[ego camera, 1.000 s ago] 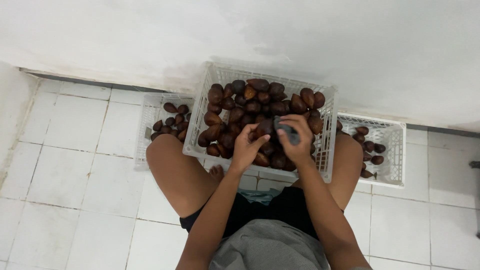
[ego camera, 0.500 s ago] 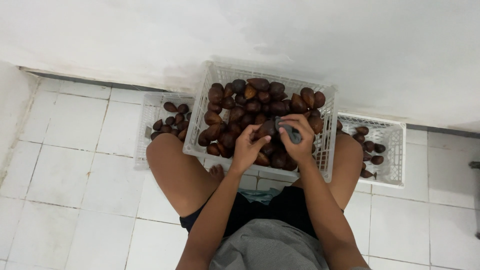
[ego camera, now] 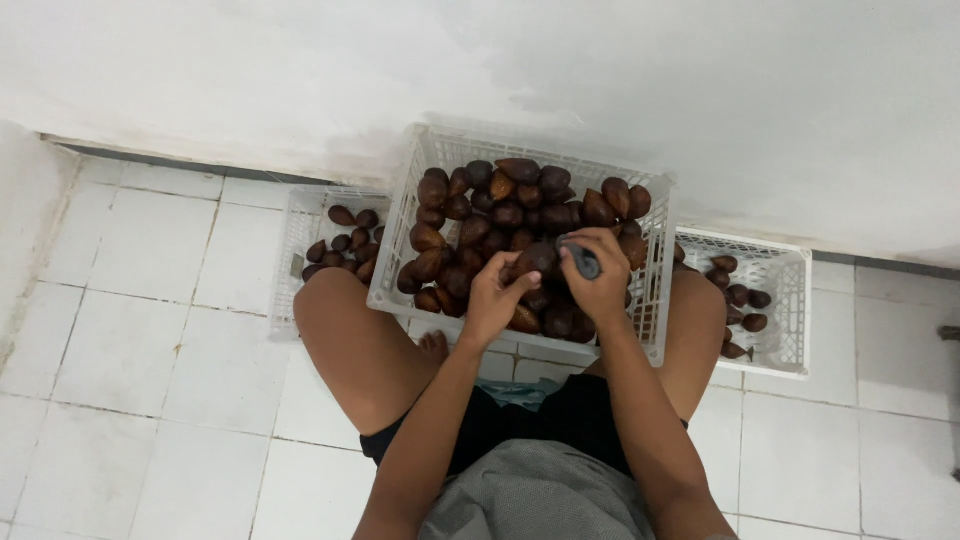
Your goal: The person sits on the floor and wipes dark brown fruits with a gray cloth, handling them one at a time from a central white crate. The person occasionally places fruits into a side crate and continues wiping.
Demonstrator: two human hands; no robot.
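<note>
Over the white crate (ego camera: 410, 215), left-hand fingers (ego camera: 497, 283) pinch a brown fruit (ego camera: 537, 259); right-hand fingers (ego camera: 600, 262) clasp a grey tool (ego camera: 584, 261).

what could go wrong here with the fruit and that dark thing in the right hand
1. The right hand grips a small dark tool right beside the left hand, which holds a brown scaly fruit; a slip might nick the left fingers.
2. The large white plastic crate is heaped to its rim, so fruit might roll out onto the white tiled floor.
3. The fruit's scaly skin may prick bare hands.
</note>
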